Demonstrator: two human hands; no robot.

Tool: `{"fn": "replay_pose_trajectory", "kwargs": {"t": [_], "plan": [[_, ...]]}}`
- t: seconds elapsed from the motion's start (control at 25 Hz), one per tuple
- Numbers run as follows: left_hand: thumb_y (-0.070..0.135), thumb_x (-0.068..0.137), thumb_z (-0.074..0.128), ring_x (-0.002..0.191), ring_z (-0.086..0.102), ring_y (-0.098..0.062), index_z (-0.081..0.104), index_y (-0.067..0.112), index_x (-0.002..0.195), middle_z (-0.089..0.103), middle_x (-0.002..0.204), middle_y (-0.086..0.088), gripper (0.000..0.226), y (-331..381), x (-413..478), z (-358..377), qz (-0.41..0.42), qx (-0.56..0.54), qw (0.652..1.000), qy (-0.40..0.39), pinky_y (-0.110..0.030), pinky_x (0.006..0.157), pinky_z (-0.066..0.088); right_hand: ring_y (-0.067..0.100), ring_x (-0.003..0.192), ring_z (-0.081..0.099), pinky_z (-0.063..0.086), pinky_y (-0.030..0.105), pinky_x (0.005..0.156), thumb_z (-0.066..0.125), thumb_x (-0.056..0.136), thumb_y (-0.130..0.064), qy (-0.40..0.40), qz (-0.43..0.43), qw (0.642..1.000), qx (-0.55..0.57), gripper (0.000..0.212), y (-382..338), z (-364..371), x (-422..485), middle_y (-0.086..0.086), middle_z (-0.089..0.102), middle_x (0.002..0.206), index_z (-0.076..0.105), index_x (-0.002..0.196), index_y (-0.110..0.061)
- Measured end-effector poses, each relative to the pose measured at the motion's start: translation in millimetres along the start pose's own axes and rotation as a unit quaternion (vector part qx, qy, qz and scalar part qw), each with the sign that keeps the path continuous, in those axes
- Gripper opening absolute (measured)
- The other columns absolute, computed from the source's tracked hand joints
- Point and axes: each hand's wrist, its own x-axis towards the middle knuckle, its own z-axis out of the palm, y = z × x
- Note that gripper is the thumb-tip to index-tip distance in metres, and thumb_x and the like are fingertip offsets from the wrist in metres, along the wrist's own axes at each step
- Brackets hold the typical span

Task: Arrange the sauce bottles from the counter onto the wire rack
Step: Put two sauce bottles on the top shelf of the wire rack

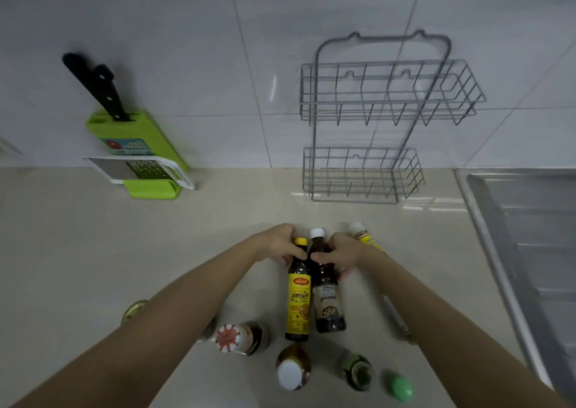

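A grey two-tier wire rack (386, 108) stands against the tiled wall, both tiers bare. On the beige counter (78, 251), two tall dark bottles stand side by side. My left hand (279, 245) grips the neck of the yellow-labelled, yellow-capped bottle (298, 298). My right hand (338, 253) grips the neck of the white-capped dark bottle (328, 304). A yellow bottle with a white cap (363, 234) stands behind my right hand, partly hidden. Closer to me stand a red-and-white-capped bottle (237, 337), a white-capped one (292, 367), a green-topped one (358, 370) and a green cap (400, 386).
A green knife block with black-handled knives (134, 139) and a white grater (137, 169) sit at the back left. A steel sink drainboard (530, 251) borders the counter on the right. Another jar (135, 309) peeks out under my left forearm.
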Motion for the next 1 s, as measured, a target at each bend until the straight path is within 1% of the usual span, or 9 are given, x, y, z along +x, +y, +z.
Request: {"fn": "replay_pose_trajectory", "kwargs": {"t": [0.08, 0.16, 0.28, 0.4, 0.44, 0.6, 0.8, 0.92, 1.0], "plan": [[0.008, 0.088, 0.068, 0.067, 0.066, -0.019, 0.050, 0.012, 0.093, 0.063, 0.085, -0.007, 0.019, 0, -6, -2, 0.013, -0.059, 0.998, 0.006, -0.028, 0.061, 0.057, 0.028, 0.095, 0.066, 0.056, 0.035, 0.055, 0.072, 0.081, -0.037, 0.007, 0.002, 0.998, 0.062, 0.050, 2, 1, -3, 0.003, 0.057, 0.096, 0.048, 0.112, -0.007], [0.007, 0.091, 0.063, 0.064, 0.063, -0.017, 0.045, 0.008, 0.102, 0.060, 0.084, -0.004, 0.020, 2, -12, -7, 0.032, -0.098, 0.994, 0.037, -0.028, 0.060, 0.056, 0.029, 0.097, 0.065, 0.057, 0.037, 0.057, 0.070, 0.083, -0.035, 0.034, -0.009, 0.995, 0.096, 0.042, -3, 0, -8, 0.000, 0.055, 0.097, 0.045, 0.108, -0.013], [0.006, 0.093, 0.061, 0.067, 0.062, -0.016, 0.049, 0.005, 0.107, 0.060, 0.085, -0.008, 0.018, 12, -31, -15, 0.091, -0.115, 0.986, 0.083, -0.026, 0.063, 0.056, 0.027, 0.094, 0.061, 0.056, 0.042, 0.067, 0.068, 0.086, -0.030, 0.125, -0.084, 0.985, 0.089, 0.034, -18, -1, -26, 0.006, 0.057, 0.102, 0.044, 0.103, -0.013], [0.009, 0.094, 0.060, 0.075, 0.065, -0.017, 0.055, -0.003, 0.114, 0.066, 0.091, -0.014, 0.024, 34, -57, -33, 0.155, -0.075, 0.976, 0.136, -0.022, 0.064, 0.057, 0.030, 0.104, 0.060, 0.054, 0.051, 0.085, 0.065, 0.088, -0.031, 0.223, -0.149, 0.962, 0.059, 0.042, -42, -14, -53, 0.013, 0.060, 0.116, 0.048, 0.119, -0.008], [0.010, 0.094, 0.059, 0.078, 0.066, -0.019, 0.056, -0.003, 0.117, 0.067, 0.095, -0.016, 0.027, 45, -69, -42, 0.179, -0.063, 0.968, 0.163, -0.023, 0.067, 0.057, 0.028, 0.105, 0.060, 0.054, 0.050, 0.085, 0.065, 0.088, -0.031, 0.249, -0.173, 0.951, 0.059, 0.045, -52, -21, -64, 0.012, 0.060, 0.118, 0.048, 0.123, -0.008], [0.010, 0.095, 0.057, 0.093, 0.068, -0.027, 0.054, 0.001, 0.127, 0.069, 0.107, -0.022, 0.033, 113, -130, -91, 0.283, -0.042, 0.930, 0.231, -0.033, 0.081, 0.056, 0.017, 0.094, 0.056, 0.046, 0.025, 0.069, 0.065, 0.088, -0.031, 0.320, -0.276, 0.904, 0.059, 0.038, -114, -70, -120, 0.004, 0.059, 0.109, 0.050, 0.117, -0.012], [0.010, 0.095, 0.058, 0.095, 0.069, -0.026, 0.052, 0.002, 0.126, 0.067, 0.114, -0.025, 0.032, 194, -191, -139, 0.390, -0.043, 0.863, 0.319, -0.019, 0.074, 0.059, 0.028, 0.106, 0.060, 0.053, 0.049, 0.091, 0.066, 0.088, -0.027, 0.407, -0.356, 0.834, 0.107, 0.040, -192, -137, -182, 0.010, 0.060, 0.119, 0.049, 0.120, -0.011], [0.013, 0.095, 0.059, 0.104, 0.068, -0.029, 0.052, 0.008, 0.123, 0.066, 0.117, -0.020, 0.030, 224, -201, -154, 0.414, -0.043, 0.837, 0.356, -0.036, 0.093, 0.057, 0.029, 0.109, 0.061, 0.052, 0.045, 0.094, 0.065, 0.088, -0.024, 0.443, -0.390, 0.798, 0.122, 0.041, -219, -162, -195, 0.009, 0.059, 0.121, 0.046, 0.122, -0.011], [0.015, 0.094, 0.060, 0.106, 0.067, -0.028, 0.052, 0.010, 0.122, 0.066, 0.118, -0.016, 0.029, 235, -195, -159, 0.423, -0.038, 0.826, 0.371, -0.040, 0.096, 0.054, 0.030, 0.109, 0.062, 0.052, 0.048, 0.095, 0.065, 0.088, -0.022, 0.451, -0.401, 0.787, 0.129, 0.041, -227, -172, -190, 0.008, 0.058, 0.122, 0.045, 0.123, -0.012]]}}
